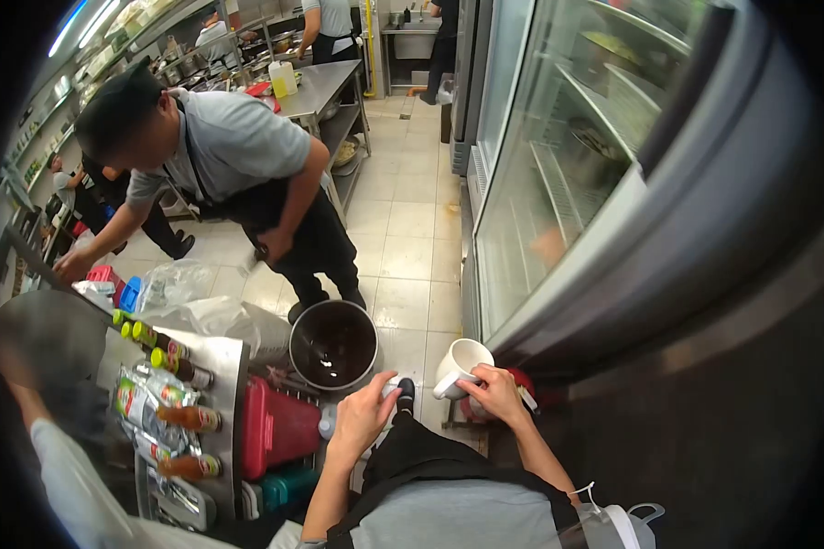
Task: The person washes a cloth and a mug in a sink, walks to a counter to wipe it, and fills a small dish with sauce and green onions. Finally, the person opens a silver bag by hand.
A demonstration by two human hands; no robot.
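Note:
My right hand (496, 393) grips a white mug (455, 368) by the side of its rim, fingers closed on it. The mug is tilted a little, with its mouth facing up and its handle toward my left. My left hand (362, 414) is to the left of the mug, apart from it, its fingers curled in a pinch. A small whitish bit shows at those fingertips, too small to name. Ahead of my left hand, a large metal pot (373, 352) with dark liquid in it stands near floor level.
A glass-door fridge (522, 183) lines the right side. On the left, a metal counter (224, 366) bears sauce bottles (190, 418) and foil packets; a red bin (279, 430) sits beneath. A co-worker (229, 146) leans over beyond the pot. A tiled aisle (407, 220) runs ahead.

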